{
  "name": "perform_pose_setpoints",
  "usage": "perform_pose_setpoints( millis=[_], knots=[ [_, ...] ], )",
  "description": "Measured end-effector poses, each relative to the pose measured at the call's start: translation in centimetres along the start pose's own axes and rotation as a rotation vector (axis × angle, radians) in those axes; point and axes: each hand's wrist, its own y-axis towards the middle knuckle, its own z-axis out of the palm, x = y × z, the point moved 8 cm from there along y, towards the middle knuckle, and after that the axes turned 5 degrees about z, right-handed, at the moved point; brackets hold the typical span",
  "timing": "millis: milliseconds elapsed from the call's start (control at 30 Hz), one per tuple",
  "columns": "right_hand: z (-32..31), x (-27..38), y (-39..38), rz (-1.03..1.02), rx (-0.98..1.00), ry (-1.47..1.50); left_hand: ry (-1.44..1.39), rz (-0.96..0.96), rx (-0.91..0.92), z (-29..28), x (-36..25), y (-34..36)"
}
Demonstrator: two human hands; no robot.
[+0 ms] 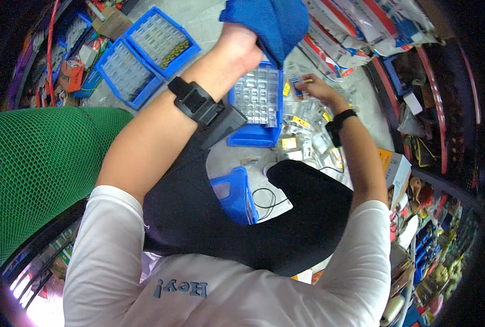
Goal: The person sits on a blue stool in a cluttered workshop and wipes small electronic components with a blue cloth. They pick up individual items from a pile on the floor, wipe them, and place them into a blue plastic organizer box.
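While clear packets (pixel 310 133) crowd right of upper centre in the head view, a blue cloth-like piece (pixel 278 24) at top centre overlaps your left hand (pixel 241 46); you can't tell its fingers' grip. Your right hand (pixel 317 88), upper right of centre, bends its fingers at a small blue piece (pixel 296 87), hold and axis unclear. The blue case (pixel 252 137) between runs lengthwise top to bottom.

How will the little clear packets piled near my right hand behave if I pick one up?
The clear packets look thin and filmy, so probably light and floppy. Their glossy surfaces might slip. They overlap near the right hand, so lifting one may drag its neighbours.
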Motion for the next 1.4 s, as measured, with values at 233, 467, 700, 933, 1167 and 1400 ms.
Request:
perform_pose_setpoints(
  millis=[233,467,700,933,1167,1400],
  knots=[
    [8.9,-4.4,7.6,-0.086,-0.047,0.23,-1.402,-0.208,-0.17,1.4,1.8,-0.7],
    [7.8,-0.6,3.1,-0.236,-0.539,-0.193,-1.318,-0.212,-0.161,0.9,2.3,-1.1],
    [8.0,-2.0,1.5,-0.189,-0.509,-0.141,-1.291,-0.196,-0.109,2.1,1.1,-0.9],
    [6.3,-1.6,1.1,-0.27,-0.582,-0.126,-1.267,-0.19,-0.082,2.5,0.5,-0.8],
    [13.2,-2.1,-2.4,-0.466,-0.113,-0.907,-1.265,-0.18,-0.078,2.1,0.4,-0.8],
    [15.7,-3.8,-2.3,-0.469,-0.238,-1.121,-1.248,-0.14,-0.049,2.3,0.2,-0.7]
  ],
)
